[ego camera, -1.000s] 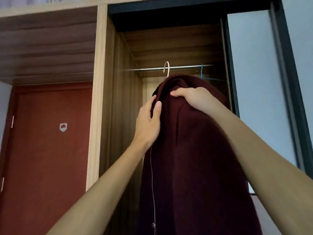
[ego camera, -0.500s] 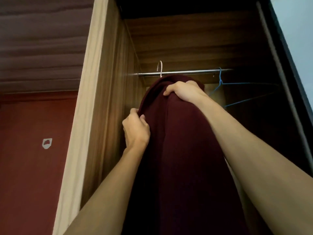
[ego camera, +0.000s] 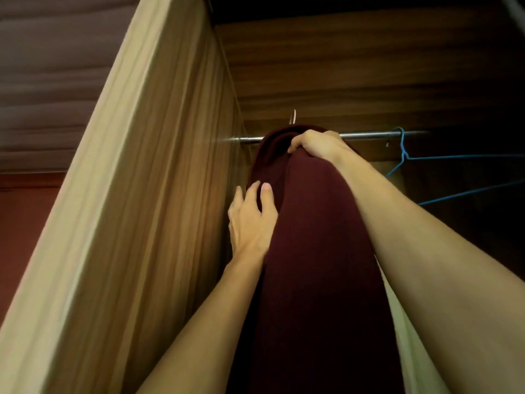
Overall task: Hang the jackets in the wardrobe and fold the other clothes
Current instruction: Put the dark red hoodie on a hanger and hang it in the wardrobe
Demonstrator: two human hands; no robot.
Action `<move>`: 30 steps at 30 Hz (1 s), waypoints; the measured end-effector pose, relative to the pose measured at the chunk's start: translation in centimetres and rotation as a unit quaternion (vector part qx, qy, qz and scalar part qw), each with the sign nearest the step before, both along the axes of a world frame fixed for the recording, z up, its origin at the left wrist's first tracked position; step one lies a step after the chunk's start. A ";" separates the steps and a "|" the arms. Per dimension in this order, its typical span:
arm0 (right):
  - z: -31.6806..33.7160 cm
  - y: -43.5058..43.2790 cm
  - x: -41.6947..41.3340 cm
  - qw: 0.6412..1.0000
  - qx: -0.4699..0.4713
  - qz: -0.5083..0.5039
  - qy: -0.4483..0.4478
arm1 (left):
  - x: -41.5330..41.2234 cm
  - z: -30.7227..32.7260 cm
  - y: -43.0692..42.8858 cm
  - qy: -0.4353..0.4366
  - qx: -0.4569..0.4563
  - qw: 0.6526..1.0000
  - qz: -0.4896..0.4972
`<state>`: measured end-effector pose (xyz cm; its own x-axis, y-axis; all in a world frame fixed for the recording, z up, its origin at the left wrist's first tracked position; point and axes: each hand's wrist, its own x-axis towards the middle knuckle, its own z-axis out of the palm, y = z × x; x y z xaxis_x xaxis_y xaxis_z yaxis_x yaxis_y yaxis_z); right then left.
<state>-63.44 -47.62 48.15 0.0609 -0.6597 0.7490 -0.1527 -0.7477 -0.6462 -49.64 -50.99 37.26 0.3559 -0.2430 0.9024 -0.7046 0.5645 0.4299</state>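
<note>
Two bare hands are up at a dark maroon jacket (ego camera: 318, 265) inside the open wardrobe (ego camera: 159, 194). The jacket's long axis runs straight up and down: its top end points up at the metal rail (ego camera: 369, 134), and its body falls out of view at the bottom edge. It sits at the left end of the rail, close beside the wardrobe's pale wooden side panel. The right hand (ego camera: 316, 145) is curled over the jacket's top, bunching the cloth in its fingers right in front of the rail. The left hand (ego camera: 250, 223) lies lower on the jacket's left edge with fingers stretched and spread, thumb on the front of the cloth, touching it rather than gripping. A thin pale hanger hook (ego camera: 293, 118) pokes up above the bunched top; whether it sits on the rail cannot be told. Further right on the rail hangs a bare blue wire hanger (ego camera: 403, 155), well apart from the jacket.
</note>
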 end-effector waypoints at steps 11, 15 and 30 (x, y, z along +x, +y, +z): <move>-0.4 -5.3 4.5 0.999 -0.002 0.047 0.012 | -0.5 2.4 -0.8 0.070 -0.004 0.993 -0.092; -2.6 -6.6 4.3 0.999 -0.006 0.036 0.004 | -1.0 1.2 -1.3 0.064 0.015 0.991 -0.117; -5.8 -3.3 1.7 0.998 -0.055 0.000 0.013 | -5.1 -2.9 3.3 0.080 0.044 0.992 -0.088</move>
<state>-61.74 -50.88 42.39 0.0817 -0.5739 0.8149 -0.1690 -0.8137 -0.5561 -54.72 -47.66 34.38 0.4368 -0.3900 0.8106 -0.5173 0.6283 0.5811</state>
